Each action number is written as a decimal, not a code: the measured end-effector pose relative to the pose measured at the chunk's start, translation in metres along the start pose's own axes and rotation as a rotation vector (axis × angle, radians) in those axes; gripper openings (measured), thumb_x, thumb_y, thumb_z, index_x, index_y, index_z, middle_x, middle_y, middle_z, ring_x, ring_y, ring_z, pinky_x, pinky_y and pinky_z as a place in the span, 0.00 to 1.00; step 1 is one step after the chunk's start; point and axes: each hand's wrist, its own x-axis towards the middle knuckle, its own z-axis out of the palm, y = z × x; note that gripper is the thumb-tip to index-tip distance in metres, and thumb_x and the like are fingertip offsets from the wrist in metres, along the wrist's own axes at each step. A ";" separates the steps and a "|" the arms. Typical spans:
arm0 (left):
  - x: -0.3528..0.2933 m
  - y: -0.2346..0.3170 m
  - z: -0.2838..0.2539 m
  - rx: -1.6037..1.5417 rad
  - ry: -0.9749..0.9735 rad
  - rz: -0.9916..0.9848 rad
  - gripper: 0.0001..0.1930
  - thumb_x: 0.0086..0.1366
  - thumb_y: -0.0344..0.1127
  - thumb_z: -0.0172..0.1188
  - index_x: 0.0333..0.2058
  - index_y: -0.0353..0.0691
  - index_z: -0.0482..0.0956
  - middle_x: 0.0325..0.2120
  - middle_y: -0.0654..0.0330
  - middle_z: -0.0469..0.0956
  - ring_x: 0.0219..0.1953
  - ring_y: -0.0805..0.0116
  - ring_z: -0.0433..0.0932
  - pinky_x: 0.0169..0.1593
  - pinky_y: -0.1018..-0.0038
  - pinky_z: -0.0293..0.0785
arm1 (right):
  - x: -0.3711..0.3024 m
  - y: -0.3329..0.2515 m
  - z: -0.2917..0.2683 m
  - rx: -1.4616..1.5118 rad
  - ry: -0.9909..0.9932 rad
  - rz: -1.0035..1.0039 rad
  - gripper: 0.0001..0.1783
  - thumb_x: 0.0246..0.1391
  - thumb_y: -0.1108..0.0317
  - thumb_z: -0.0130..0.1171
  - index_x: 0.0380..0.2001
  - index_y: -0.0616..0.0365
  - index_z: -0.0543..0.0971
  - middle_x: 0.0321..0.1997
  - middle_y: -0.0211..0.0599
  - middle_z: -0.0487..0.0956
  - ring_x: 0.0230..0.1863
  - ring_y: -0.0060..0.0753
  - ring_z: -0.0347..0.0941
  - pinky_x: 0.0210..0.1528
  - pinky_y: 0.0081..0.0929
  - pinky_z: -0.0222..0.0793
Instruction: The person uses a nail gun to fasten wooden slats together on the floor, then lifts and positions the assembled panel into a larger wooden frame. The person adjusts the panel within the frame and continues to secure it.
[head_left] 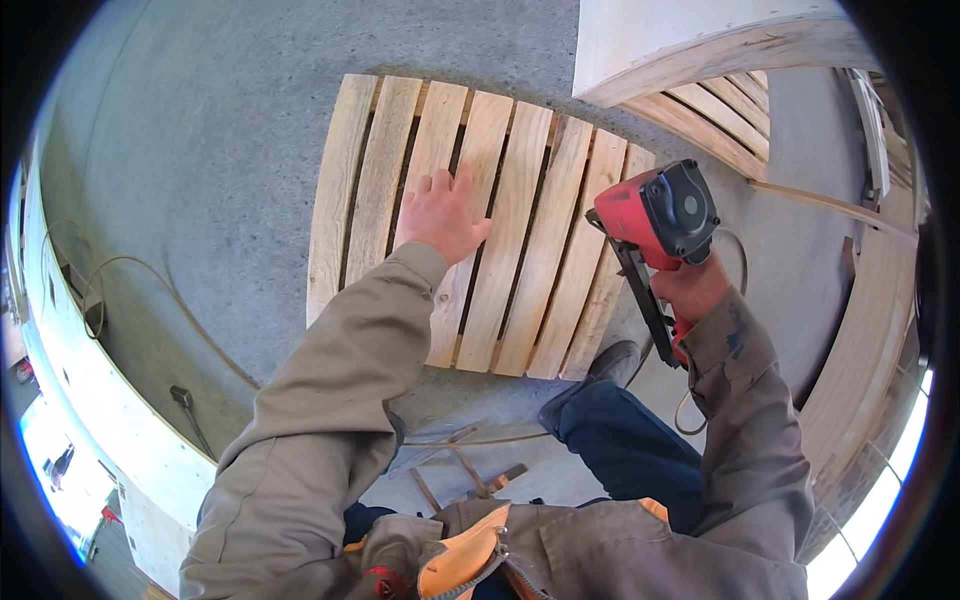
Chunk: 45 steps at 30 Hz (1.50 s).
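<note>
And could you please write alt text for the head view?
A right hand grips a red nail gun near the right edge of a slatted wooden panel on a grey floor, the left hand spread over its slats.

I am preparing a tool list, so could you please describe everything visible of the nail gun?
The nail gun has a red body, a screwed-on black cap and a long, dark magazine; it looks like metal and plastic. The right grip holds it tilted, its nose overlapping the slatted panel in view; whether they touch is unclear.
</note>
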 end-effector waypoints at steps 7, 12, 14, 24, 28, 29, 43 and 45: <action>0.001 0.002 0.000 -0.003 -0.046 -0.038 0.45 0.54 0.51 0.70 0.69 0.48 0.61 0.51 0.53 0.72 0.56 0.50 0.70 0.58 0.56 0.68 | 0.003 -0.014 -0.003 -0.182 -0.048 -0.011 0.26 0.40 0.79 0.61 0.48 0.60 0.80 0.44 0.37 0.85 0.47 0.30 0.81 0.49 0.30 0.75; 0.002 0.002 0.003 0.010 -0.023 -0.039 0.45 0.54 0.52 0.71 0.69 0.49 0.62 0.51 0.54 0.72 0.57 0.51 0.70 0.58 0.55 0.68 | -0.008 -0.016 -0.009 -0.035 0.015 0.003 0.25 0.41 0.78 0.61 0.48 0.60 0.80 0.44 0.37 0.85 0.46 0.30 0.81 0.49 0.29 0.75; 0.000 0.005 0.001 0.009 -0.034 -0.047 0.45 0.54 0.52 0.71 0.69 0.50 0.61 0.51 0.54 0.72 0.57 0.50 0.70 0.58 0.56 0.68 | -0.016 -0.001 -0.018 -0.064 0.031 -0.118 0.25 0.41 0.78 0.61 0.48 0.60 0.81 0.43 0.36 0.85 0.45 0.29 0.81 0.47 0.28 0.75; -0.012 0.006 0.021 -0.045 0.054 0.077 0.38 0.57 0.47 0.67 0.65 0.48 0.66 0.52 0.54 0.70 0.56 0.52 0.70 0.56 0.56 0.69 | -0.098 0.008 -0.063 -0.110 0.118 0.088 0.22 0.41 0.78 0.59 0.44 0.59 0.83 0.35 0.33 0.84 0.39 0.26 0.79 0.43 0.28 0.74; -0.019 0.012 0.026 -0.030 0.025 0.120 0.37 0.58 0.43 0.67 0.66 0.48 0.67 0.52 0.53 0.69 0.56 0.52 0.70 0.57 0.58 0.69 | -0.111 0.025 -0.072 -0.206 0.090 0.100 0.20 0.40 0.78 0.59 0.42 0.60 0.83 0.34 0.34 0.84 0.39 0.26 0.80 0.42 0.30 0.74; -0.020 0.013 0.029 -0.037 0.018 0.111 0.36 0.58 0.43 0.67 0.65 0.47 0.68 0.52 0.53 0.69 0.56 0.53 0.70 0.57 0.58 0.69 | -0.113 0.029 -0.072 -0.219 0.090 0.086 0.20 0.40 0.78 0.59 0.42 0.60 0.83 0.33 0.34 0.84 0.39 0.26 0.80 0.41 0.30 0.75; -0.022 0.033 0.054 -0.101 0.081 0.160 0.32 0.58 0.37 0.64 0.61 0.36 0.69 0.43 0.49 0.75 0.47 0.48 0.76 0.52 0.58 0.74 | -0.106 0.023 -0.066 -0.166 0.092 0.136 0.20 0.42 0.80 0.60 0.43 0.63 0.81 0.38 0.36 0.85 0.40 0.28 0.80 0.44 0.27 0.75; -0.021 0.034 0.055 -0.112 0.071 0.140 0.32 0.58 0.37 0.64 0.61 0.35 0.69 0.43 0.49 0.75 0.48 0.48 0.76 0.52 0.58 0.74 | -0.106 0.022 -0.063 -0.127 0.072 0.087 0.20 0.43 0.81 0.60 0.44 0.62 0.82 0.38 0.36 0.85 0.41 0.28 0.80 0.45 0.27 0.75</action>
